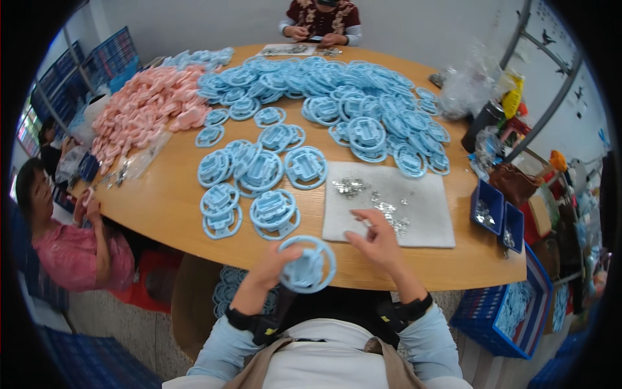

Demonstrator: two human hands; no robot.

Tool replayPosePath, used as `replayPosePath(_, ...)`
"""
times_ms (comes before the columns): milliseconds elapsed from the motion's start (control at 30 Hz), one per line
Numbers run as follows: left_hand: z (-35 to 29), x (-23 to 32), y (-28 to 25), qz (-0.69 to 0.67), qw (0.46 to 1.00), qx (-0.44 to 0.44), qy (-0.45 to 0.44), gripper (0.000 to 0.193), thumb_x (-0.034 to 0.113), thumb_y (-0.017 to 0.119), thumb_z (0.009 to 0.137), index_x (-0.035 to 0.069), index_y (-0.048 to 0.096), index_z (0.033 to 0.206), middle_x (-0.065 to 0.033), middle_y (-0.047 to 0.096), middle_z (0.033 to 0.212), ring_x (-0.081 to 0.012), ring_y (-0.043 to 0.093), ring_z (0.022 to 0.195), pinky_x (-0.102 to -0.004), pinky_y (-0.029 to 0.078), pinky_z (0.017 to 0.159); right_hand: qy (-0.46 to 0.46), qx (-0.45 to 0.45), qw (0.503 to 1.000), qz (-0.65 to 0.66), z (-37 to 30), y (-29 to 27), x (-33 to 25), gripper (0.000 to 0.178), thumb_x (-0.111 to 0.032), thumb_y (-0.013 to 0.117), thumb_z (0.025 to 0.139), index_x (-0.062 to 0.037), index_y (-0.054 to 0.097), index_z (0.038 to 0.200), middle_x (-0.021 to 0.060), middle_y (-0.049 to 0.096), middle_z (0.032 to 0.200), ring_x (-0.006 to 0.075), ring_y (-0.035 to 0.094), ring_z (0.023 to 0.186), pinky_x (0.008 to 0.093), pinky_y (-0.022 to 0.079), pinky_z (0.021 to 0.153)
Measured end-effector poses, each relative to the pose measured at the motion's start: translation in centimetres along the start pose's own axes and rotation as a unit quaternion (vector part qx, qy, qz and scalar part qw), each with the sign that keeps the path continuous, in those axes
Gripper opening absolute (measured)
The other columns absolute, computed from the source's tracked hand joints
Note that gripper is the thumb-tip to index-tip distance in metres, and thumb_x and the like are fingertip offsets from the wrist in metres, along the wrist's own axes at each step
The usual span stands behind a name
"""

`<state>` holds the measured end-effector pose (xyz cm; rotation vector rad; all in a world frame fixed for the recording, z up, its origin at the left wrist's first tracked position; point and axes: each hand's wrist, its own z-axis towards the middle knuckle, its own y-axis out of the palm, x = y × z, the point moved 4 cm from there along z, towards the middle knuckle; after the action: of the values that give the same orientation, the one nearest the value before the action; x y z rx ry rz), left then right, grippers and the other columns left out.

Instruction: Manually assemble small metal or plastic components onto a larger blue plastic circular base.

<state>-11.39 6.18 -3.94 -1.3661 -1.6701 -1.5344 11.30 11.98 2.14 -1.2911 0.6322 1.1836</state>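
Note:
My left hand grips a light-blue round plastic part by its left side, tilted up in front of the table's near edge. The part is an open ring with a moulded block across its middle. Over the near side of a pale grey mat hovers my right hand, thumb and forefinger apart. Small silvery metal pieces lie scattered on the mat just beyond those fingertips, and a denser heap of metal pieces sits farther left. A glint shows by the right fingers; whether they touch a piece is unclear.
Stacks of blue ring parts stand left of the mat. Behind lie a large blue heap and a pink heap. Blue bins with metal pieces sit at the right edge, above a blue crate. Co-workers sit left and opposite.

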Motion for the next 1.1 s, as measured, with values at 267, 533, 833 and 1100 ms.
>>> replayPosePath(267,-14.3,2.2,-12.0,0.309,0.918,0.247,0.016,0.024,0.013,0.069,0.08,-0.004,0.065,0.095,-0.0071,0.066,0.085,-0.0111,0.061,0.075,-0.0249,0.049,0.067,0.057,0.023,0.998,-0.026,-1.5,-2.5,4.4,0.018,-0.011,0.067,0.079,-0.0042,0.066,0.095,0.0008,0.056,0.078,0.0065,0.04,0.053,0.0224,0.034,0.048)
replayPosePath(533,-6.2,7.6,-7.4,0.416,0.816,0.31,0.257,0.039,0.015,0.071,0.078,-0.006,0.057,0.108,-0.0152,0.063,0.103,-0.0225,0.059,0.1,-0.0328,0.045,0.086,-0.01,0.022,0.998,-0.063,-1.2,-1.5,3.6,0.014,-0.01,0.065,0.08,-0.0021,0.065,0.091,0.0038,0.056,0.075,0.0101,0.044,0.052,0.0251,0.036,0.048)
replayPosePath(833,4.5,7.0,-3.7,0.638,0.71,0.209,0.213,0.072,0.042,0.074,0.07,-0.001,0.05,0.123,-0.0214,0.048,0.127,-0.036,0.044,0.119,-0.0454,0.037,0.098,0.052,0.104,0.986,-0.115,-3.1,-7.0,5.1,0.013,-0.009,0.065,0.079,-0.0009,0.066,0.089,0.0063,0.058,0.073,0.0123,0.047,0.053,0.026,0.038,0.05)
replayPosePath(1100,4.4,6.4,-2.8,0.66,0.685,0.195,0.24,0.066,0.036,0.077,0.065,0.0,0.055,0.117,-0.0234,0.047,0.127,-0.0373,0.045,0.119,-0.045,0.038,0.098,0.042,0.097,0.986,-0.131,-1.5,-6.9,6.4,0.013,-0.01,0.064,0.079,-0.0019,0.066,0.089,0.0096,0.061,0.077,0.0196,0.054,0.06,0.0298,0.043,0.057)
